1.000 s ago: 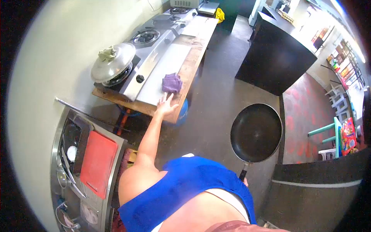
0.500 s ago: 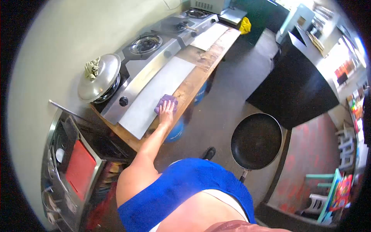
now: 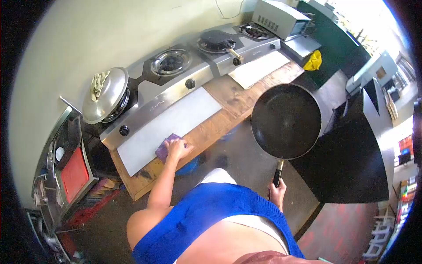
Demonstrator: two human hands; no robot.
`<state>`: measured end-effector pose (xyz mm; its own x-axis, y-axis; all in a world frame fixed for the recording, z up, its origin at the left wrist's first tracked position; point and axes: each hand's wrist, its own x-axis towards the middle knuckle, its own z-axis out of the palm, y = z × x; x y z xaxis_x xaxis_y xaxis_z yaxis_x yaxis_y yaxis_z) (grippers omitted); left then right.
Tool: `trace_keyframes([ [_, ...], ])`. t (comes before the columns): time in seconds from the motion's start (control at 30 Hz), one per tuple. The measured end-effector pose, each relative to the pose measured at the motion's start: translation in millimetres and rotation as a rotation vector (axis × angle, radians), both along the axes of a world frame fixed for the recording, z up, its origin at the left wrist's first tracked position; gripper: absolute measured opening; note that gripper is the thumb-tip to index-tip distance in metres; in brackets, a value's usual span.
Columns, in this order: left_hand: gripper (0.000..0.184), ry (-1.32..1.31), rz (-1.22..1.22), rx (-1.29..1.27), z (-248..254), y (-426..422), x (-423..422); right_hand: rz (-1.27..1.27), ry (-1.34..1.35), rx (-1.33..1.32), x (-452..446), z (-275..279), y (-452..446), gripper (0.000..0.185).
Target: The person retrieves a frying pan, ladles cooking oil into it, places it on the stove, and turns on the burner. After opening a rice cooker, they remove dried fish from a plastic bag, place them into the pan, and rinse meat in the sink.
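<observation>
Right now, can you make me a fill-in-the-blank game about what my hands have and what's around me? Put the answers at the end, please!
1. The cloth under your left hand is coloured ____.
2. Your right hand holds the frying pan by its ____.
3. The inside of the frying pan is coloured ____.
4. The flat board at the far left is coloured ____.

Missing words: purple; handle; black; red.

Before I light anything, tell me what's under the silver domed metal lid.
Only dark, round metalwork shows past the lid's lower-right edge; whatever else lies beneath is covered, so I can't tell.
</observation>
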<state>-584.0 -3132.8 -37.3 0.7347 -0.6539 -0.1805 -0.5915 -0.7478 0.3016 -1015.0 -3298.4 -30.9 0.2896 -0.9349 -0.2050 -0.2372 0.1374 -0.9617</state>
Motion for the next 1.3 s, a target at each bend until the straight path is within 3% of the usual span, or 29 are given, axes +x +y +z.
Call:
trace_keyframes([
  [0.03,0.041,0.071,0.0,0.02,8,-19,4,0.039,-0.033,0.045,13,4,-23,0.009],
  [0.17,0.042,-0.065,-0.036,-0.267,-21,-124,47,0.123,-0.113,0.049,74,25,-109,0.011],
  [0.23,0.039,0.128,-0.048,-0.462,-23,-182,57,0.155,-0.082,0.049,87,39,-145,0.014],
  [0.33,0.036,0.187,-0.072,-0.571,-2,-258,68,0.252,-0.041,0.002,117,65,-201,0.026],
  [0.5,0.035,0.168,-0.161,-0.507,20,-322,65,0.43,-0.042,0.109,170,110,-279,0.027],
  [0.67,0.038,0.345,0.002,-0.507,29,-303,35,0.989,-0.145,0.061,270,120,-342,0.039],
  [0.73,0.039,0.385,0.122,-0.548,13,-287,20,1.16,-0.172,-0.059,326,116,-353,0.023],
  [0.8,0.039,0.423,0.23,-0.568,-2,-264,0,1.232,-0.204,0.138,381,129,-341,0.011],
  [0.83,0.039,0.425,0.337,-0.639,-8,-253,-12,1.241,-0.157,0.149,407,133,-336,0.016],
  [0.87,0.039,0.427,0.44,-0.71,-12,-242,-22,1.316,-0.292,0.082,442,110,-335,0.027],
  [1.0,0.038,0.262,0.554,-0.624,-16,-196,-67,1.336,-0.263,0.328,514,127,-293,0.015],
  [1.1,0.04,0.277,0.77,-0.755,-2,-185,-107,1.358,-0.223,0.494,536,132,-271,0.014],
  [1.17,0.037,0.242,0.94,-0.697,13,-182,-128,1.361,-0.292,0.609,554,112,-255,0.014],
  [1.3,0.037,0.214,1.004,-0.6,13,-165,-143,1.227,-0.378,0.78,564,103,-226,0.015],
])
